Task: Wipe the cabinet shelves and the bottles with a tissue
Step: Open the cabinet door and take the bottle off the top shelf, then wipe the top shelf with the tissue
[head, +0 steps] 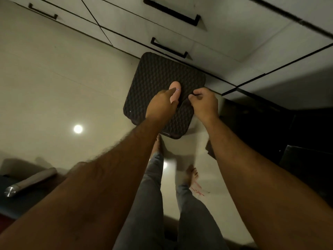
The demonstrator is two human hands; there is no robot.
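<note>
My left hand (162, 103) holds a small pale pink bottle (175, 92) with a tiny printed label, the index finger lying along its side. Just to the right, my right hand (203, 103) has its fingers curled tight against the thumb. Nothing shows plainly inside that hand. Both hands hover above a black textured floor mat (162, 73). No tissue is visible. White cabinet drawers (126, 24) with black handles run along the top.
A dark open cabinet space (288, 123) lies at the right, with a black box (306, 159) below it. A metal cylinder (30, 181) lies on a dark surface at lower left. My legs and bare feet (192, 175) stand on the glossy tile floor, near red marks (197, 190).
</note>
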